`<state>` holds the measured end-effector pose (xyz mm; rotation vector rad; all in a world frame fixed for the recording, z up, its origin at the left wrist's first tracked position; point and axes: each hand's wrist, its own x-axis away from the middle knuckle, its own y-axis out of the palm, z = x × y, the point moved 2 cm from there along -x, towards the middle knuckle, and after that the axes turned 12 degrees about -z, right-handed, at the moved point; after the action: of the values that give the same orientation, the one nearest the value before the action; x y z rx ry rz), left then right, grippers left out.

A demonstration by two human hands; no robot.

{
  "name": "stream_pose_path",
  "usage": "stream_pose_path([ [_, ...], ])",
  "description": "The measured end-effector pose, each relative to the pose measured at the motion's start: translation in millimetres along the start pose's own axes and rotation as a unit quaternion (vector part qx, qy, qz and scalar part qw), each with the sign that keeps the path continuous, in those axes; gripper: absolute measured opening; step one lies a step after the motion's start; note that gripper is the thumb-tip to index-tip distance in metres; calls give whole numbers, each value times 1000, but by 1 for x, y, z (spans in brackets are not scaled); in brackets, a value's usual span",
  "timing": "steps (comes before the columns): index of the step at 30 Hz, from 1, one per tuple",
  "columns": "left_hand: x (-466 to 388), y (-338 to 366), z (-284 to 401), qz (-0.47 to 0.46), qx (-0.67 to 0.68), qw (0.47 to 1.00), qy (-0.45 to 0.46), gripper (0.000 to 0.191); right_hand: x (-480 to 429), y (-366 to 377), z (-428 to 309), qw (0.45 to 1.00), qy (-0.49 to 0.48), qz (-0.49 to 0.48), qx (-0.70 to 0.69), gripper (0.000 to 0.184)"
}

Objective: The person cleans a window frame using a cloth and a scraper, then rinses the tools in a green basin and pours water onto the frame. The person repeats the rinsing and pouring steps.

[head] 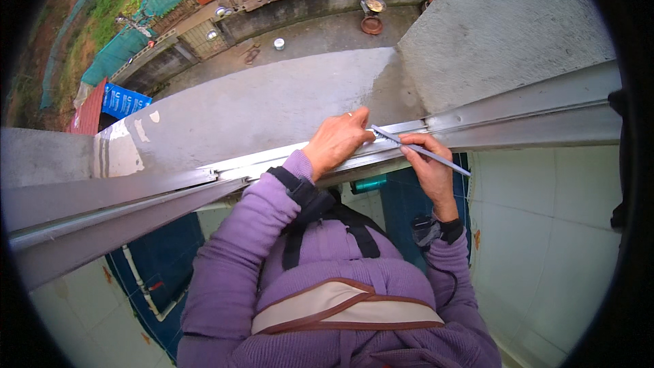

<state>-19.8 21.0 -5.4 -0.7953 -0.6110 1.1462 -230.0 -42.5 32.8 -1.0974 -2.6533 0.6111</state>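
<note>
My right hand (428, 163) is closed around a slim grey brush (434, 156) with a row of dark bristles near its far end. The bristle end lies over the metal window track (286, 158), which runs across in front of me. My left hand (343, 139) is just left of the brush tip, over the track, with its fingers bent down; whether anything is between the fingertips is hidden. A ring shows on one finger of that hand. Both wrists carry black bands.
Beyond the track lies a partly wet concrete ledge (265, 97), with a rough concrete wall (516, 25) at right. Window frame rails (536, 120) extend to both sides. Far below are a white bucket (279, 44) and a brown basin (372, 25). Tiled wall (541, 204) stands on my side.
</note>
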Motion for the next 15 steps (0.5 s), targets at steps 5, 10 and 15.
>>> stream_pose_path([
  [5, -6, -3, 8, -28, -125, 991, 32, 10, 10, 0, 4, 999, -5, 20, -49, 14],
  [10, -11, -3, 16, -53, -222, 970, 79, 11, 19, -10, 13, 998, -23, 25, -62, 15],
  [15, -20, -12, 11, -112, -146, 982, 36, 8, 29, -16, 26, 994, -23, 43, -96, 15],
])
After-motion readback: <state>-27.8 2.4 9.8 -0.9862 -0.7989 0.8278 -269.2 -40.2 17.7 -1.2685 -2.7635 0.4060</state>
